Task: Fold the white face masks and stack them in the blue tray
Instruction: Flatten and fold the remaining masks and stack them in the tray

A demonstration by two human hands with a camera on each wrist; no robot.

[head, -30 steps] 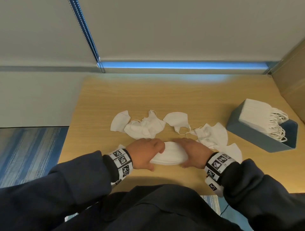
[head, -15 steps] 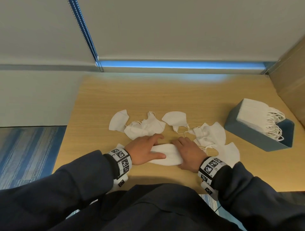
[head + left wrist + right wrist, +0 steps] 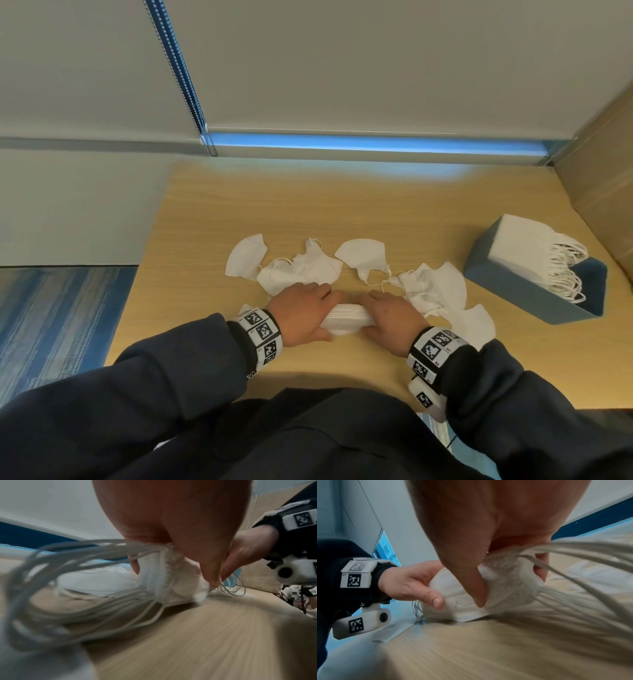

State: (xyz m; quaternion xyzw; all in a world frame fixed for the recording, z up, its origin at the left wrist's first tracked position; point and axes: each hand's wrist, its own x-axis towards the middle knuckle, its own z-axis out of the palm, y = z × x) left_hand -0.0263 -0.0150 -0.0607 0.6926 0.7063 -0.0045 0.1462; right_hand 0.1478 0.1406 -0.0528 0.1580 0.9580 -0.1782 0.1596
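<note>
A small stack of folded white masks [image 3: 346, 317] stands on edge on the wooden table [image 3: 342, 212], squeezed between both hands. My left hand [image 3: 301, 313] grips its left end, thumb in front and fingers behind [image 3: 185, 577]. My right hand [image 3: 390, 317] grips the right end the same way [image 3: 505, 582]. Ear loops [image 3: 68, 588] stick out past both ends. Several unfolded masks [image 3: 301, 270] lie scattered just behind and to the right of the hands. The blue tray [image 3: 534, 294] sits at the right with a row of folded masks [image 3: 524, 246] in it.
A cardboard box [image 3: 603, 178] stands at the far right behind the tray. The wall and a window blind with a bead chain [image 3: 181, 75] close the table's back. The table's left edge drops to blue carpet [image 3: 58, 315].
Both hands turned the stack from lying flat up onto its edge and drew closer together, squeezing it from both ends. The loose masks and the tray stayed put.
</note>
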